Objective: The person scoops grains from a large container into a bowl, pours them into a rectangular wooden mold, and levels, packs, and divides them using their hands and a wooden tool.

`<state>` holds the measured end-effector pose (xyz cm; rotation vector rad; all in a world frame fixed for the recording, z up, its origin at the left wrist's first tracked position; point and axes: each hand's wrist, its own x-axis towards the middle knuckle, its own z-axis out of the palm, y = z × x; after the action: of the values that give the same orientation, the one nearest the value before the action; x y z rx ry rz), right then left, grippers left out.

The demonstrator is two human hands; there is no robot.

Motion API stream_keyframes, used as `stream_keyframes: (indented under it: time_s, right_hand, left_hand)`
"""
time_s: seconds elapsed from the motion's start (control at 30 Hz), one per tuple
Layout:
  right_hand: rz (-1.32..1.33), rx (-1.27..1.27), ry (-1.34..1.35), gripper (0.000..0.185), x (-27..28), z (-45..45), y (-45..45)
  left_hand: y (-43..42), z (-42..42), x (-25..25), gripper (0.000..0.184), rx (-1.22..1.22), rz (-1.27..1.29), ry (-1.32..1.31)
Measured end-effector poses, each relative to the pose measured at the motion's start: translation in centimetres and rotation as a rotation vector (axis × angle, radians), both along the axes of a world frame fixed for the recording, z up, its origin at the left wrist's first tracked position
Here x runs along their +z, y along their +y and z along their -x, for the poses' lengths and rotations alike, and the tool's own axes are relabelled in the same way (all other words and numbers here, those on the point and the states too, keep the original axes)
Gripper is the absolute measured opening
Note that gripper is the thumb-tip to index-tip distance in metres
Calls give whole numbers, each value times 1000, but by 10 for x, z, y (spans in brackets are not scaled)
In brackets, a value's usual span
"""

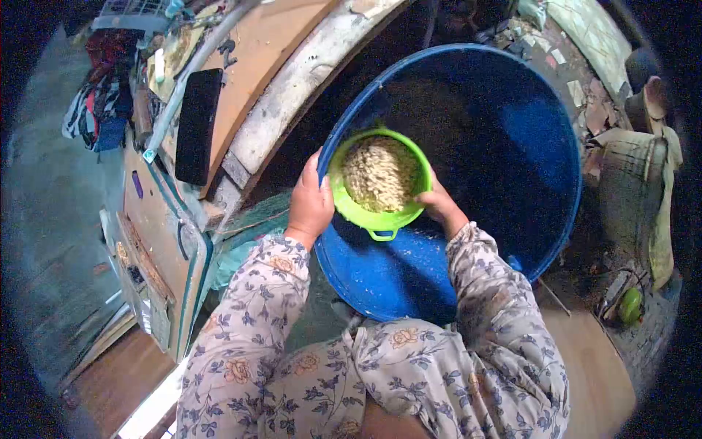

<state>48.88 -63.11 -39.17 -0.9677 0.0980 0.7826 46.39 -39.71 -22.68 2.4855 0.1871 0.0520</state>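
A lime-green colander-like bowl (369,219) with a small loop handle at its near side is held over the left part of a large blue tub (409,271). Pale, grain-like pieces (380,172) fill much of it and look slightly blurred. My right hand (441,201) grips the bowl's right side, thumb over the rim and the other fingers mostly hidden. My left hand (310,203) is closed at the bowl's left side, where the tub's rim also passes; its grip is partly hidden. Small pale bits dot the tub's near inner wall.
Left of the tub, a black phone (199,126) lies on a wooden board (252,55). Further left is a worn panel (157,219) with scraps on it. Right of the tub stand a weathered container (625,190) and a green roundish object (629,305) on littered ground.
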Motion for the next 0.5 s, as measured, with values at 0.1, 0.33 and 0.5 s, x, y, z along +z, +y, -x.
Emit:
stream_keyframes:
  time_s: [0.1, 0.33, 0.5]
  right_hand:
    - [-74, -141, 64, 85, 31, 3, -42]
    - [-120, -381, 167, 76, 123, 70, -93]
    - [-38, -576, -63, 76, 178, 111, -74]
  left_hand:
    - [3, 1, -5, 42, -23, -42, -74]
    - [-35, 24, 29, 72, -280, -375, -363]
    - [-122, 77, 4, 22, 185, 1056, 502]
